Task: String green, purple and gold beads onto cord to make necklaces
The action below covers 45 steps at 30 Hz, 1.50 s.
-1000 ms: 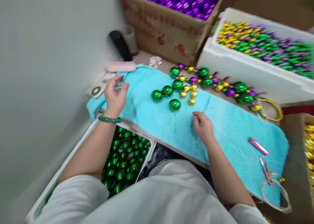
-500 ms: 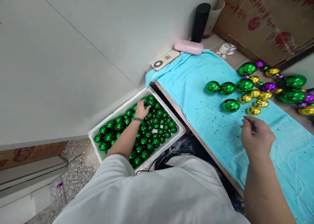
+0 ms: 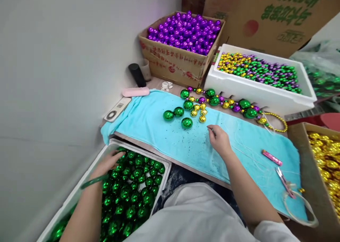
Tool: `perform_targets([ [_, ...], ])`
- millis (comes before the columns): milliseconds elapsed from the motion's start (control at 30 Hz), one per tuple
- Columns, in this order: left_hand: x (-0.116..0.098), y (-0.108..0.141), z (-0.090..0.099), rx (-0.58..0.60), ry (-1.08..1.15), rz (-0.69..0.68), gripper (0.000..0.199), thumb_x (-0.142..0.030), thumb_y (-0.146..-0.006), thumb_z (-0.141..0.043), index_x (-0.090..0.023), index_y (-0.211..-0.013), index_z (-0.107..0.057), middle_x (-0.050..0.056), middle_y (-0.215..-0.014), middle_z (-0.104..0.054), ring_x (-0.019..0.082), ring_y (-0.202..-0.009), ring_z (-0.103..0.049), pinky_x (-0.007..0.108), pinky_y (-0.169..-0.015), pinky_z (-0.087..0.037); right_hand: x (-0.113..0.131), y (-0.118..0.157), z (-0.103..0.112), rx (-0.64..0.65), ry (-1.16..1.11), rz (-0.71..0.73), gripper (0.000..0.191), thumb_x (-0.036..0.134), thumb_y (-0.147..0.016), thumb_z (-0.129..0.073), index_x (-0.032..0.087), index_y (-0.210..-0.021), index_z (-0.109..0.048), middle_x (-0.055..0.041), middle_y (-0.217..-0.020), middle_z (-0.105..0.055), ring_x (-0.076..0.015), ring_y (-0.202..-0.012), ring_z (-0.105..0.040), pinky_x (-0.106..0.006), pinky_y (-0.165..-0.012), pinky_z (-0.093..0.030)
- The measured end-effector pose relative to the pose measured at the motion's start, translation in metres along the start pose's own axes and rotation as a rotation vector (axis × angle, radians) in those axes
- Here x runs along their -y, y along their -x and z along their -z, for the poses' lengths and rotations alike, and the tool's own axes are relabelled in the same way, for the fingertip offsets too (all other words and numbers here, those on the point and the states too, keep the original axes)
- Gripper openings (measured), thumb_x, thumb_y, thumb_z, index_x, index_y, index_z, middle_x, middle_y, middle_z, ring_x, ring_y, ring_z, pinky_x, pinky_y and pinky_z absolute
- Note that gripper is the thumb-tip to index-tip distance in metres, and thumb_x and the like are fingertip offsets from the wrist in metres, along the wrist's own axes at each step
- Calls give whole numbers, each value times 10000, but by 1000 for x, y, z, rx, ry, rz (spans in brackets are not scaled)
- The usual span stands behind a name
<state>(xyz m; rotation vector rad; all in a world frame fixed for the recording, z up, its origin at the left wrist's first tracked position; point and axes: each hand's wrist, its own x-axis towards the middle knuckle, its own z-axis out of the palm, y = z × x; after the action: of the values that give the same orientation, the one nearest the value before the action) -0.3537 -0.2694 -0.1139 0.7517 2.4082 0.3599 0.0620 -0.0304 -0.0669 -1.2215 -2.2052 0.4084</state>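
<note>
At the lower left, my left hand (image 3: 107, 162) with a green bangle reaches into a white foam box (image 3: 166, 171) of shiny green balls (image 3: 124, 192). Its fingers curl over a green ball near the box's far end, partly hidden by the hand. My right hand (image 3: 219, 139) is pinched above the turquoise towel (image 3: 159, 136), with something thin, dark and needle-like between thumb and finger. A thin straight line shows beyond that wrist. Left of this hand lie loose green balls (image 3: 187, 123) and small gold balls (image 3: 202, 119).
Behind lies a bead string (image 3: 236, 108). A carton (image 3: 170, 63) of purple balls and a foam box (image 3: 252, 88) of mixed beads stand beyond. At right are scissors (image 3: 284, 182), a pink lighter-like stick (image 3: 271, 157) and a carton (image 3: 300, 146) of gold balls. A wall borders the left.
The view has swung up and right, bringing the purple, mixed and gold bead boxes into sight. My left hand's spread fingers have drawn together in the green-ball box; my right hand keeps its pinch.
</note>
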Motion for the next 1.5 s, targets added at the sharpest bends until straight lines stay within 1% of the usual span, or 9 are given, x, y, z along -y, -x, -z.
perform_targets([
  [67, -36, 20, 16, 101, 182, -124, 491, -583, -760, -554, -241, -1110, -597, 59, -1028, -679, 259, -810, -679, 369, -666, -568, -1, -1, 0, -2, -6, -21, 230, 265, -909, -444, 199, -965, -657, -95, -957, -717, -227, -903, -676, -360, -819, -539],
  [133, -83, 36, 17, -40, 216, -356, 540, -557, -756, -607, -272, -1210, -545, 45, -1119, -656, 251, -943, -658, 366, -784, -562, 1, -2, -1, 1, -12, -26, 240, 267, -913, -436, 200, -972, -659, -95, -963, -717, -226, -912, -674, -359, -827, -537],
  [333, -205, 32, -43, -86, 43, -833, 504, -342, -793, -616, -176, -1256, -502, 123, -1236, -573, 280, -1145, -580, 432, -998, -489, 3, -3, 2, 6, -33, -22, 243, 265, -922, -435, 213, -998, -660, -84, -978, -714, -221, -920, -670, -348, -819, -537],
  [500, -229, 11, -74, -137, -45, -888, 502, -278, -807, -616, -195, -1283, -481, 136, -1274, -502, 302, -1186, -557, 451, -975, -509, -13, 4, 8, -26, -36, -79, 247, 272, -916, -433, 201, -983, -660, -89, -960, -712, -218, -893, -671, -340, -789, -538],
  [700, -229, 8, -76, -102, 41, -839, 558, -291, -808, -649, -188, -1317, -444, 144, -1292, -471, 267, -1078, -606, 410, -868, -553, -31, 6, 5, -24, -8, -109, 256, 271, -914, -433, 194, -986, -666, -95, -967, -718, -225, -888, -677, -355, -784, -544],
  [1033, -205, -9, -42, -226, 175, -745, 475, -411, -840, -603, -195, -1254, -513, 112, -1180, -521, 185, -836, -621, 344, -703, -569, -50, -14, -4, -20, 33, -124, 258, 264, -913, -435, 192, -996, -669, -99, -966, -713, -235, -893, -664, -367, -783, -534],
  [1200, -211, -24, -17, -274, 193, -748, 412, -409, -852, -572, -197, -1204, -544, 97, -1133, -543, 187, -845, -626, 339, -677, -574, -73, -39, -14, -70, 228, -21, 246, 271, -917, -472, 137, -1013, -654, -151, -1015, -682, -292, -985, -619, -449, -868, -509],
  [1333, -247, -46, 23, -383, 183, -828, 394, -414, -861, -556, -203, -1194, -556, 98, -1142, -564, 206, -897, -632, 362, -751, -578, -89, -46, -31, -55, 338, 89, 317, 357, -938, -479, 119, -1081, -632, -183, -1095, -662, -319, -1026, -611, -475, -877, -514],
  [1500, -343, -94, 89, -559, 121, -1019, 370, -368, -848, -569, -189, -1170, -575, 98, -1134, -598, 237, -1046, -600, 387, -926, -530, -99, -36, -45, -85, 394, 115, 310, 366, -942, -480, 181, -1151, -614, -168, -1155, -653, -329, -1073, -607, -499, -911, -504],
])
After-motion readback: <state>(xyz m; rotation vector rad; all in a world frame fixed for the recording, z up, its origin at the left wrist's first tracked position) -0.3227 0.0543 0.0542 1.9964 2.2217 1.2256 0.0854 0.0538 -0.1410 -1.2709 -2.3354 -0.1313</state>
